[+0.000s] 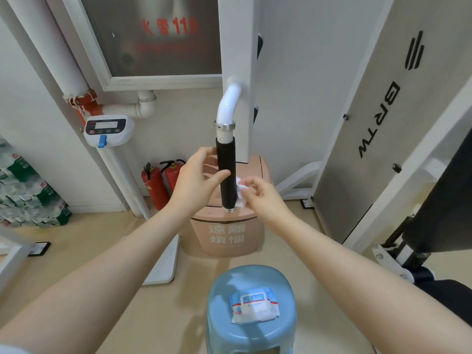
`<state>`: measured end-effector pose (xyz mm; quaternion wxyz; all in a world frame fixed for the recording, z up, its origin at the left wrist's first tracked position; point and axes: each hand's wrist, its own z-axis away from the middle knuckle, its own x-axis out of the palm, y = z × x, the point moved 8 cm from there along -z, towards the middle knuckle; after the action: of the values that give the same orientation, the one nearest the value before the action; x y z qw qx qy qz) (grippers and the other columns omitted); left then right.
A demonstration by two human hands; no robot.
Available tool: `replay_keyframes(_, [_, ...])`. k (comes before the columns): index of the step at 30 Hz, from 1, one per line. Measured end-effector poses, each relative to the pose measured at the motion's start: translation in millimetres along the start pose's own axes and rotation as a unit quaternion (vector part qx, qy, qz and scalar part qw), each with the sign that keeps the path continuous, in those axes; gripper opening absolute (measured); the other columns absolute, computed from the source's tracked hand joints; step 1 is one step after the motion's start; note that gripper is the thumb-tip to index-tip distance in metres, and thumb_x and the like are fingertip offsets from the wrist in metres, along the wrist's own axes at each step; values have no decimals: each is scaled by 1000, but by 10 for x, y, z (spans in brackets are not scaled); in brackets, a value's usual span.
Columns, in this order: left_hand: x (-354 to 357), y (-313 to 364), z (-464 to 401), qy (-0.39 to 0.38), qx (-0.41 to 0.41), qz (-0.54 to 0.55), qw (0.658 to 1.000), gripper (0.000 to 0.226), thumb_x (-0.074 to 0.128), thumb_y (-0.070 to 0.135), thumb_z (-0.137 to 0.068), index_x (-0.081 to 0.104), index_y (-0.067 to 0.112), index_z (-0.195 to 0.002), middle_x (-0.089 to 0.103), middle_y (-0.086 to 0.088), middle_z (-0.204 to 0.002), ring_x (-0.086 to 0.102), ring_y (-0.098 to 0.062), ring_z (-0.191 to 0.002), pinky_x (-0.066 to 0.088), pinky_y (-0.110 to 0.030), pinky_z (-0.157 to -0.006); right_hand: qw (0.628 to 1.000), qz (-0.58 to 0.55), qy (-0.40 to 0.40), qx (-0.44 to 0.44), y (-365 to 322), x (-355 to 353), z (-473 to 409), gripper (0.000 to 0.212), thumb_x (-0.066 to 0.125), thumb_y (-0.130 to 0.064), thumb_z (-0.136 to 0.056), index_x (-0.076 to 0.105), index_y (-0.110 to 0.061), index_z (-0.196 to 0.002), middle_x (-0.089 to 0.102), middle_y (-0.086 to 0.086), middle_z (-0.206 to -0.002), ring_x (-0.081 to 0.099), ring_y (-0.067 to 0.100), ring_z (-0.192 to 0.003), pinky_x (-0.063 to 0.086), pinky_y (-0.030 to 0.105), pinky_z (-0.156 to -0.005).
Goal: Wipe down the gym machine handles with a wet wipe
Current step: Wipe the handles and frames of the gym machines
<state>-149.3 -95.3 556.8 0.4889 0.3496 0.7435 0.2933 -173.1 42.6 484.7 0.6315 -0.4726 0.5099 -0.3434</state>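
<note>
Nearest, both bare forearms reaching up the frame from the bottom corners, with a blue plastic stool [251,335] between them carrying a soft pack of wet wipes [254,306], flap shut, a "75" legible on its label and the rest too small to read. Further out, left hand [196,180] set against the left side of the black foam handle [226,175], thumb laid across the grip's front, fingers spread rather than fully wrapped: steadying, not clamping. Right hand [263,194] pinched shut on a bunched white wet wipe [240,191], pressed to the right side of the grip near its lower end, just above the metal end cap. To do this step well, probably best to open the wad flatter, wrap it round the foam and draw it along the full length while twisting, so the far side gets covered too; then shift the left hand clear and clean the patch beneath it. Worth taking in the steel collar and white curved tube above as well. Risk: a tight ball touching only a narrow stripe. Readable writing: "BRTW" on the grey machine panel [378,118] at right; red characters and "119" on the cabinet door [163,34] behind; Chinese characters on the pink bin [227,233] under the handle. Two red fire extinguishers [163,183] against the wall, left of the bin.
</note>
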Motion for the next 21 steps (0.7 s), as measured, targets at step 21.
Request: replay_keyframes(21, [29, -10, 73, 68, -8, -24, 997, 38, 62, 14, -87, 51, 18, -123, 57, 7, -111, 54, 4, -89, 41, -2, -72, 979, -144, -142, -32, -53, 220, -191, 36, 32, -4, -100, 54, -26, -119, 61, -3, -112, 60, 1, -98, 47, 23, -94])
